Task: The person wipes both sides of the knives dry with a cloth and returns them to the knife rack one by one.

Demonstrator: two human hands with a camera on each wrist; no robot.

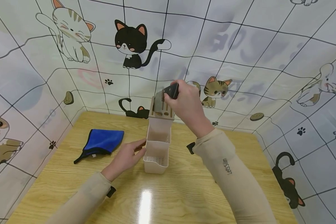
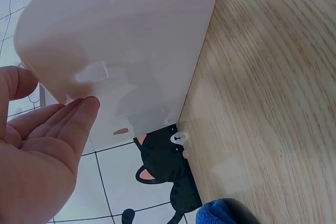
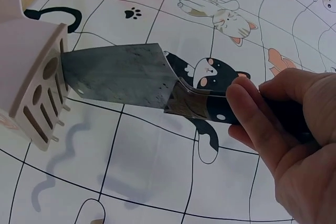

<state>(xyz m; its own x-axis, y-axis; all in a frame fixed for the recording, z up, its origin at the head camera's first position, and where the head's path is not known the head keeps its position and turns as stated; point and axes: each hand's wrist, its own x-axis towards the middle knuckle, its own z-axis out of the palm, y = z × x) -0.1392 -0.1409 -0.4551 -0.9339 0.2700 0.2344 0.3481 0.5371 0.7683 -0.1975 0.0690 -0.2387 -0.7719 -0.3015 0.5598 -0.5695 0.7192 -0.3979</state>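
Note:
A cleaver (image 3: 115, 74) with a broad, spotted blade and a black handle is in my right hand (image 1: 187, 101), whose fingers curl round the handle. Its blade end meets a slot in the top of a pale plastic knife holder (image 1: 158, 130). The slotted top (image 3: 44, 98) also has round holes. Lower down, the holder has stepped open compartments at the front. My left hand (image 1: 127, 157) touches the holder's left side with extended fingers. From the left wrist view, those fingertips (image 2: 90, 106) lie against the smooth side wall.
On the wooden table (image 1: 190, 193), a blue cloth (image 1: 105, 140) with black trim lies left of the holder. Behind the table stands a cat-patterned backdrop (image 1: 184, 40), close behind the holder.

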